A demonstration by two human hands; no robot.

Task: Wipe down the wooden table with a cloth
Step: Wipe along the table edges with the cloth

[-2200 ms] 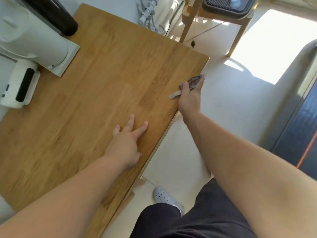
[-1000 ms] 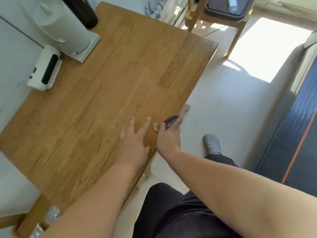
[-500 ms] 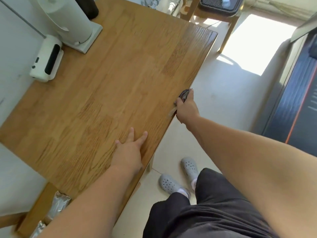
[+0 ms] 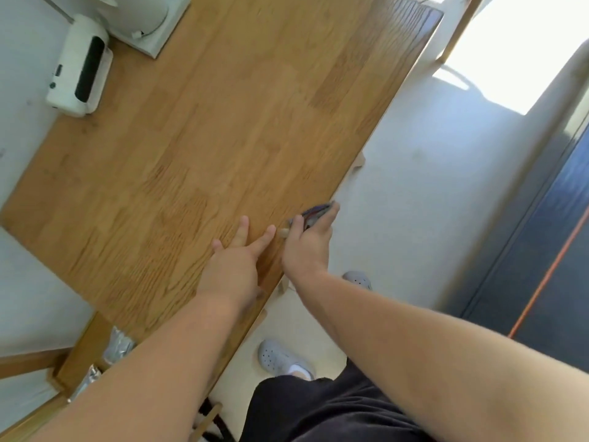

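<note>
At the table [image 4: 223,122] edge, right hand [image 4: 306,250] grips cloth [image 4: 315,213].

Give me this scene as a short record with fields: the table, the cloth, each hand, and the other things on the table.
table: wooden table, light brown top, seen from above
cloth: dark cloth, small and bunched, at the table's near edge
right hand: right hand grips the cloth against that edge
left hand: left hand flat on the tabletop, fingers straight, beside the right hand
other things: white device with a dark panel; white appliance, partly out of view; both at the far left
</note>
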